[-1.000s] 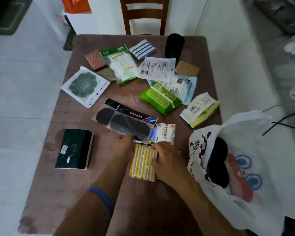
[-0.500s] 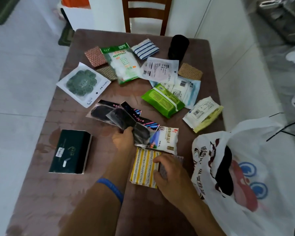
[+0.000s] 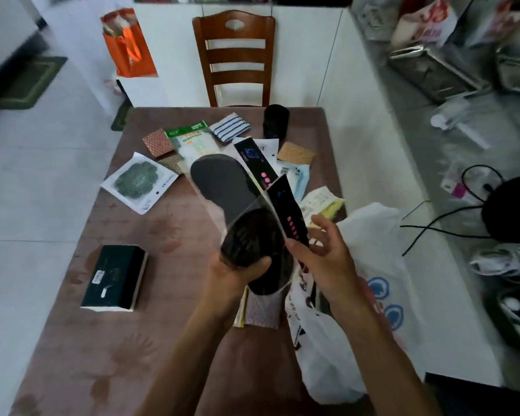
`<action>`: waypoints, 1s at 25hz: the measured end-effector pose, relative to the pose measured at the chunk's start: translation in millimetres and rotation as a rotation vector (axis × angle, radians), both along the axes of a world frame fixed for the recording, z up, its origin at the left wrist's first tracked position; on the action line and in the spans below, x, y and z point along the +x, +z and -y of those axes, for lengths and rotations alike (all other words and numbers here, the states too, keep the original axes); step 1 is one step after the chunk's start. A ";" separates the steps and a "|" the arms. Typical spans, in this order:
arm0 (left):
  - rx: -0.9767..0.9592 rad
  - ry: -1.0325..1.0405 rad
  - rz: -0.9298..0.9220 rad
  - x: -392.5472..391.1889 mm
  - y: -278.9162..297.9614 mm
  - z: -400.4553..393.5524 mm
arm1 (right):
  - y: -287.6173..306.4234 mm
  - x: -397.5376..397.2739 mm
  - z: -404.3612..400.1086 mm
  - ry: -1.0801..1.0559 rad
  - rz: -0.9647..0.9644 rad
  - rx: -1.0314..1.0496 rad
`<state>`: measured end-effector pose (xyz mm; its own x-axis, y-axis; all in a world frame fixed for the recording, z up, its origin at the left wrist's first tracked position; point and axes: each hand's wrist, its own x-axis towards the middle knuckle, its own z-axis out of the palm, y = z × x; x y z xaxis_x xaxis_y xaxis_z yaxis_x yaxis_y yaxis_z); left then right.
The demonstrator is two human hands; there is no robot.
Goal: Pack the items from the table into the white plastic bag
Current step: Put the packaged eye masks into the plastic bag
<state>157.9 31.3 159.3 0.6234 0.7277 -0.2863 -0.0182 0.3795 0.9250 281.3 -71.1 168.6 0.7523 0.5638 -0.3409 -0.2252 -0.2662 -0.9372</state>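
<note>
Clear plastic sleeves hold two pairs of black insoles (image 3: 222, 187), each sleeve topped by a black card printed with pink dots and a blue mark; both packs are lifted off the brown table (image 3: 150, 340) and fan apart above its middle, one tilting up and away toward the far side, the other leaning right. The left hand (image 3: 234, 274) grips their lower ends, thumb curled across the front of the nearer dark, ribbed heel and the other fingers hidden behind the plastic. The right hand (image 3: 321, 256) is at the right edge of the nearer pack, its fingertips pinching the black card near the pink dots while the remaining fingers are loosely spread. Just right of and below that hand, the white plastic bag (image 3: 370, 265) sags over the table's right edge, printed with blue rings and dark lettering, something dark showing at its mouth. Beneath the hands a striped yellow packet (image 3: 242, 307) and a greyish patterned piece lie flat. Still on the table: a dark green box (image 3: 114, 277) at the left, a white pouch with a green rosette (image 3: 138, 181), a copper-patterned square (image 3: 158, 142), a blue-striped cloth (image 3: 231, 127), a black cylinder (image 3: 276, 121) and a yellow-edged white pack (image 3: 324, 202).
</note>
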 end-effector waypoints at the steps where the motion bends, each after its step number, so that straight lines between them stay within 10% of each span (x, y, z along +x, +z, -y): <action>1: 0.021 -0.054 -0.009 5.5 5.0 16.0 | 0.2 8.1 16.1 -0.014 -0.127 0.069; 8: 0.120 -0.341 -0.084 50.9 -1.4 94.8 | -2.3 44.2 114.8 -0.213 -0.170 0.155; 14: 1.140 -0.335 -0.804 52.3 -53.8 100.5 | -18.4 86.5 193.8 -0.130 -0.096 -0.282; 25: 1.095 -0.623 -0.782 49.5 -69.7 86.4 | -41.1 84.3 193.7 0.129 -0.371 -0.494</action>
<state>207.4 -55.1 89.6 0.8586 0.4772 -0.1870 0.5070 -0.7367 0.4475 365.5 -264.8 127.6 0.4703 0.3512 -0.8096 -0.4492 -0.6944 -0.5622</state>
